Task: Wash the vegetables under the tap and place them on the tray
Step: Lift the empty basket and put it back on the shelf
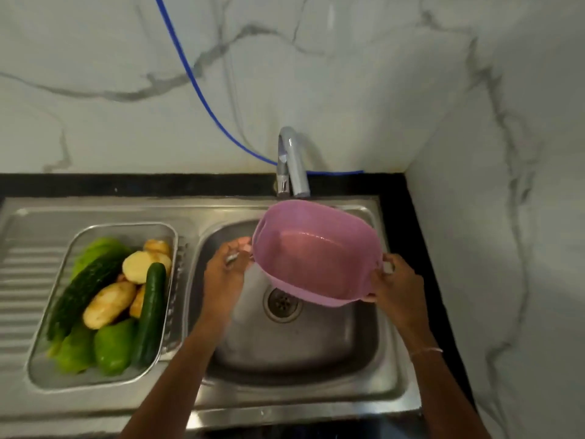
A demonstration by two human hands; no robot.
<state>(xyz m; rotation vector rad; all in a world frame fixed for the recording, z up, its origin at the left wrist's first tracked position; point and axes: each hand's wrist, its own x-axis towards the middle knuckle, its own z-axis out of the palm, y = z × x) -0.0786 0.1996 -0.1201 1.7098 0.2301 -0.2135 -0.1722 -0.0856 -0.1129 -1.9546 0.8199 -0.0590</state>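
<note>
A: Head view — a pink bowl (316, 251) is held over the sink basin (285, 343), tipped toward the camera, just below the tap (292, 163). Why so?

B: Judged as rinsing or emptying; a thin sheen of water is seen inside. It's gripped at both sides: left hand (226, 270) is closed on the left rim, right hand (395, 283) is closed on the right handle. No veg is seen inside it. Whether water is running can't be told.

A: And the veg?

B: All are seen in the steel tray (152, 369), which is set on the draining board, left of the basin, nearly touching its left edge. So the veg appear washed already, prob. task near done, tho that's a guess.

A: Orientation?

B: The smooth cucumber (150, 315) is laid along the tray's right wall, long axis running front-to-back, far tip pointed at the back edge. The bumpy dark gourd (84, 289) is laid diagonally, front-left to back-right. Potatoes (109, 304) are piled between them, toward the back right corner. A green pepper (114, 343) is sat at the front, leafy greens (95, 248) at the back left.
</note>
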